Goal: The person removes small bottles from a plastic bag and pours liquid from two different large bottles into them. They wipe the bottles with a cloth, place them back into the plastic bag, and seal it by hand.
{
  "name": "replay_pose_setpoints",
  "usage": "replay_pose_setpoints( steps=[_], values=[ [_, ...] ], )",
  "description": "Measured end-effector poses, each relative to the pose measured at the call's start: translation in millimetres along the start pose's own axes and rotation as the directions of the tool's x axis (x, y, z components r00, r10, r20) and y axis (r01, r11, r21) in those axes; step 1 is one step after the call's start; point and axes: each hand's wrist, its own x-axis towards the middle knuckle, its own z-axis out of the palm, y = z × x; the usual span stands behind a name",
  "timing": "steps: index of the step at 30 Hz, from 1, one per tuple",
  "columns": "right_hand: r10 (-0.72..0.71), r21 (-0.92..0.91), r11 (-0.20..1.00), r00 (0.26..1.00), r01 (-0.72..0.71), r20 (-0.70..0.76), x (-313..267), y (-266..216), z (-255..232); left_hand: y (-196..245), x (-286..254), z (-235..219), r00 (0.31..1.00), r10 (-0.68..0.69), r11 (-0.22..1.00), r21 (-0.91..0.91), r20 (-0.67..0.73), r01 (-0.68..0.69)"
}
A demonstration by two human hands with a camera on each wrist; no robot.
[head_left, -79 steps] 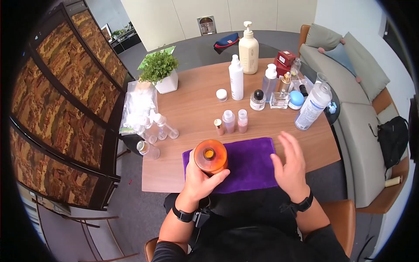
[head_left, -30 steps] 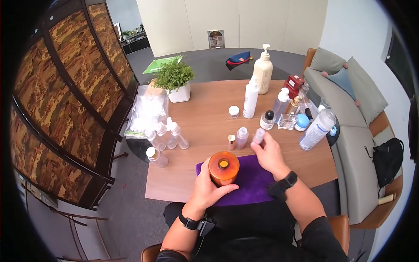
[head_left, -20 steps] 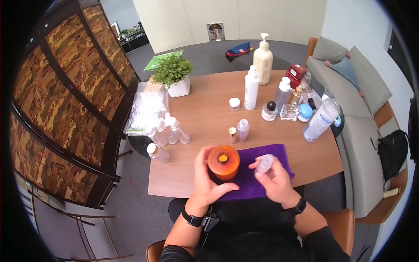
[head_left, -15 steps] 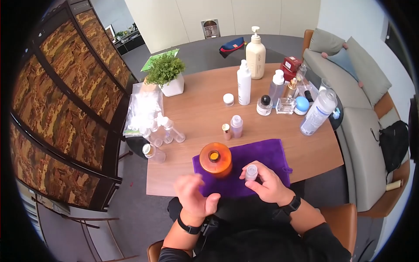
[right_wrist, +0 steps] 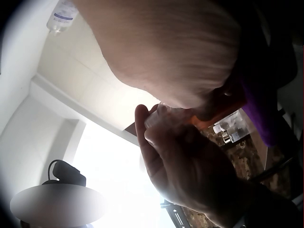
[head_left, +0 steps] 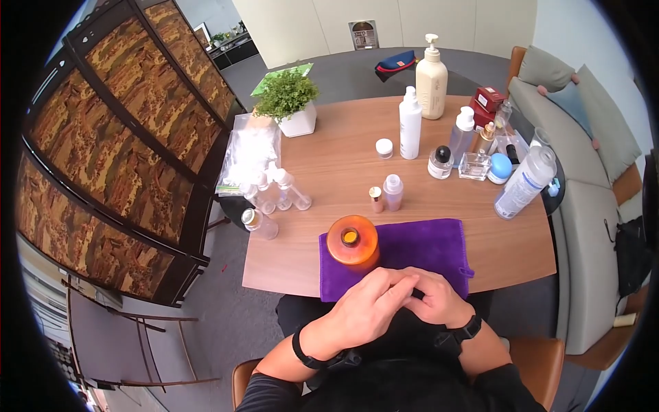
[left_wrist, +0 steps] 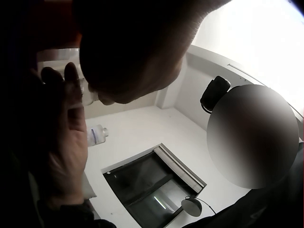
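In the head view my left hand (head_left: 362,312) and right hand (head_left: 441,300) meet at the front edge of a purple cloth (head_left: 429,250), hiding the small bottle between them. The right wrist view shows this clear small bottle (right_wrist: 154,118) pinched by the thumb and fingers of my left hand (right_wrist: 190,171). My right hand (left_wrist: 69,147) has its fingers round it in the left wrist view. An amber bottle (head_left: 353,240) with an open neck stands upright on the cloth's left part, untouched. Behind it stand a pink-tinted bottle (head_left: 393,193) and a gold-capped vial (head_left: 376,199).
Several clear bottles (head_left: 283,189) and a plastic bag (head_left: 251,154) are at the table's left, near a potted plant (head_left: 297,117). A white jar (head_left: 384,147), white spray bottle (head_left: 410,127), cream pump bottle (head_left: 431,86) and large clear bottle (head_left: 525,184) stand farther back and right.
My right hand took the small bottle from beside the pink-tinted one and brought it to the cloth's front. My left hand let go of the amber bottle and moved right to join it.
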Motion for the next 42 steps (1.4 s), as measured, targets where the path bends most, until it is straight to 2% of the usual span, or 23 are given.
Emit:
replay_pose_setpoints(
  steps=[4,7,12,15,17,18,20,24,26,31,33,34,36,38,40,42],
  values=[
    [0.017,0.041,0.999,1.000,-0.016,-0.007,-2,2,-3,10,4,6,0.998,-0.056,0.998,0.033,-0.037,0.057],
    [0.029,0.027,0.999,0.999,-0.028,-0.046,-1,0,-1,13,4,12,0.988,-0.080,0.980,0.172,-0.131,0.102],
    [0.018,0.005,1.000,0.995,-0.017,-0.100,-4,6,5,15,7,8,0.982,-0.109,0.945,0.291,-0.153,0.150],
    [0.044,0.066,0.997,0.998,-0.041,-0.035,-1,0,-1,23,12,0,0.987,-0.133,0.952,0.266,-0.095,0.154],
    [0.031,0.039,0.999,0.997,-0.028,-0.073,-6,3,1,28,21,-5,0.991,-0.123,0.980,0.152,-0.048,0.129],
    [0.021,0.006,1.000,0.994,-0.020,-0.110,-6,5,2,24,16,-8,0.996,-0.075,0.988,0.141,0.038,0.069],
    [0.014,0.070,0.998,0.996,-0.008,-0.089,-2,5,-2,15,13,-14,0.984,-0.004,0.990,0.139,0.180,-0.021],
    [0.029,0.059,0.998,0.997,-0.025,-0.069,-3,2,-1,10,9,-2,0.999,0.008,0.994,0.105,0.053,-0.013],
    [0.040,0.058,0.998,0.997,-0.036,-0.065,-4,2,-2,19,6,3,0.991,-0.137,0.970,0.205,0.010,0.132],
    [0.042,0.060,0.997,0.997,-0.038,-0.064,-1,1,-3,25,12,-6,0.984,-0.175,0.958,0.225,-0.038,0.180],
    [0.026,0.056,0.998,0.997,-0.023,-0.069,-2,2,-3,26,19,-12,0.997,-0.058,0.988,0.142,-0.044,0.064],
    [0.012,0.055,0.998,0.997,-0.008,-0.072,-3,3,-2,22,17,-14,0.997,-0.058,0.989,0.134,-0.044,0.063],
    [0.041,0.076,0.996,0.997,-0.036,-0.065,-3,6,-2,9,10,-17,0.983,0.102,0.981,0.146,0.152,-0.125],
    [0.008,0.059,0.998,0.997,-0.004,-0.076,-2,6,-1,10,9,-15,0.982,0.102,0.985,0.121,0.159,-0.122],
    [0.019,0.062,0.998,0.997,-0.014,-0.079,-1,4,0,19,6,-11,0.980,-0.137,0.978,0.175,0.145,0.110],
    [-0.018,0.055,0.998,0.997,0.023,-0.079,0,4,-1,19,5,-10,0.984,-0.137,0.972,0.209,0.117,0.110]
  ],
)
